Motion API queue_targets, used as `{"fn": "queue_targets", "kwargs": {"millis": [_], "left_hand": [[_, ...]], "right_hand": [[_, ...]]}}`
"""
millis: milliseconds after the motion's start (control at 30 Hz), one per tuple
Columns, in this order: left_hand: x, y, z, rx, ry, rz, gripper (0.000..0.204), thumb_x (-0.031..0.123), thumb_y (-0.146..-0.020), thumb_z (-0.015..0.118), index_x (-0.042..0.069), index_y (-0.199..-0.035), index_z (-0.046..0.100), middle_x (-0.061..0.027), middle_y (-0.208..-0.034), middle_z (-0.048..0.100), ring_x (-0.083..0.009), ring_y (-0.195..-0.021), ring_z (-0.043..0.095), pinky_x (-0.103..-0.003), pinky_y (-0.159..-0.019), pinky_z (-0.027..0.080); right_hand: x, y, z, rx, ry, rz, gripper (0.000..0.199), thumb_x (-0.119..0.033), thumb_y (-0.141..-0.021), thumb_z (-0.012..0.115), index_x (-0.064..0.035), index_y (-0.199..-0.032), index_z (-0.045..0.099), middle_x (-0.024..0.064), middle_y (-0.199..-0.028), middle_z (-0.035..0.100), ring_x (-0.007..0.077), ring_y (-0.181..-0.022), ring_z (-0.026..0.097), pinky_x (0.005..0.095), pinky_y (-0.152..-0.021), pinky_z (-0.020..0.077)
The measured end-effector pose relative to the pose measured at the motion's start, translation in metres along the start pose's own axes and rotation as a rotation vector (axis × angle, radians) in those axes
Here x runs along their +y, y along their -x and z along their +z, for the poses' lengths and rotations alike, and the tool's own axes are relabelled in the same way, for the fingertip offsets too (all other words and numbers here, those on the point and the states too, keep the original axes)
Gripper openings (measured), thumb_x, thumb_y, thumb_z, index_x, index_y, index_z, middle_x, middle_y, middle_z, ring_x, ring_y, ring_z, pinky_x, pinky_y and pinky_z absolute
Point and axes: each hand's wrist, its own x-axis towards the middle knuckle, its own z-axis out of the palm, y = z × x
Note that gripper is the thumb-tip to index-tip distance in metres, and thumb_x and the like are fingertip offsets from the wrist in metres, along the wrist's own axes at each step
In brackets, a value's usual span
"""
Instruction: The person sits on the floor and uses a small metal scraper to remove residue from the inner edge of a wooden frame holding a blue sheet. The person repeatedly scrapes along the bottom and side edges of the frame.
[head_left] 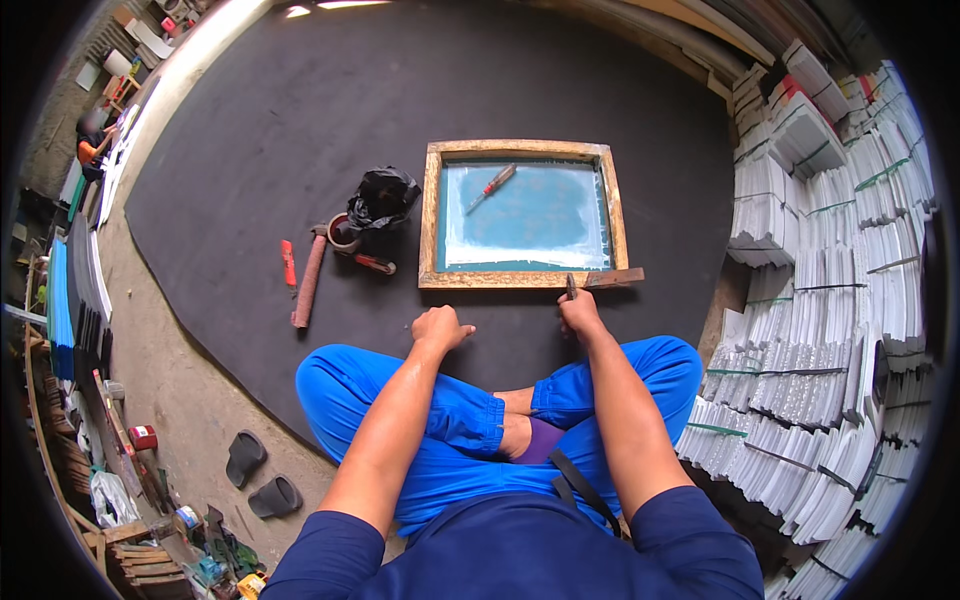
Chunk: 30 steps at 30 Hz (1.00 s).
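Note:
In front of me lies a wooden-framed screen [433, 215] with a blue-green mesh and whitish patches. On the mesh rests a screwdriver [490, 189] with a red and clear handle. My right hand [579, 312] is closed around a slim black object [571, 287] at the frame's near edge; its kind cannot be made out. Beside it, a flat brown strip [615, 278] lies across the near right corner, sticking out past it. Close to the near left corner, my left hand [438, 328] is curled into a fist above the dark mat, with nothing visible in it.
Left of the screen are a black plastic bag [384, 198], a tape roll [343, 232], a red-handled tool [375, 263], a reddish rod [310, 280] and a red cutter [288, 263]. Bundled white stacks [800, 300] line the right. Slippers [246, 458] and a person [92, 145] are left.

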Motion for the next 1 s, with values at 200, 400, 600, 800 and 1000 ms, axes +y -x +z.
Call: {"fn": "queue_targets", "kwargs": {"millis": [200,400,600,800,1000], "left_hand": [[-0.001,0.006,-0.001,0.034,0.107,0.001,0.048,0.053,-0.08,0.077,0.01,-0.1,0.078,-0.0144,-0.109,0.074,-0.0318,-0.104,0.07,-0.042,-0.085,0.056],[-0.009,0.003,0.008,0.244,0.236,0.372,0.033,0.04,-0.081,0.078,0.016,-0.103,0.075,-0.0066,-0.104,0.074,-0.0268,-0.098,0.07,-0.041,-0.083,0.056],[-0.005,0.007,0.018,0.45,0.146,0.584,0.026,0.032,-0.086,0.073,0.02,-0.109,0.074,-0.0028,-0.103,0.072,-0.0267,-0.096,0.07,-0.04,-0.08,0.057],[-0.011,-0.006,0.026,0.476,0.066,0.572,0.015,0.028,-0.085,0.07,0.019,-0.095,0.078,-0.0023,-0.096,0.073,-0.0273,-0.09,0.071,-0.041,-0.076,0.057],[-0.009,-0.005,0.022,0.436,0.046,0.453,0.015,0.029,-0.084,0.07,0.021,-0.094,0.079,-0.0039,-0.096,0.074,-0.028,-0.089,0.072,-0.042,-0.076,0.058]], "right_hand": [[-0.005,0.026,-0.012,-0.13,-0.448,-0.073,0.021,0.001,-0.082,0.054,-0.0062,-0.101,0.056,0.0084,-0.066,0.057,0.0195,-0.047,0.055,0.037,-0.04,0.0459],[-0.014,0.061,0.026,-0.343,-0.307,-0.267,0.022,0.003,-0.081,0.053,-0.0027,-0.102,0.055,0.0096,-0.062,0.057,0.0193,-0.045,0.056,0.0346,-0.038,0.045],[-0.027,0.102,0.067,-0.534,-0.231,-0.29,0.022,0.003,-0.08,0.055,-0.0003,-0.102,0.055,0.0084,-0.062,0.057,0.018,-0.047,0.057,0.0327,-0.041,0.0453],[-0.029,0.103,0.085,-0.616,-0.248,-0.256,0.022,0.001,-0.081,0.06,0.0001,-0.102,0.057,0.0087,-0.07,0.062,0.0162,-0.053,0.06,0.0311,-0.047,0.0489],[-0.032,0.119,0.064,-0.809,-0.46,-0.045,0.039,-0.002,-0.083,0.068,-0.0074,-0.121,0.059,0.0074,-0.085,0.068,0.0137,-0.065,0.063,0.0293,-0.056,0.0534]]}}
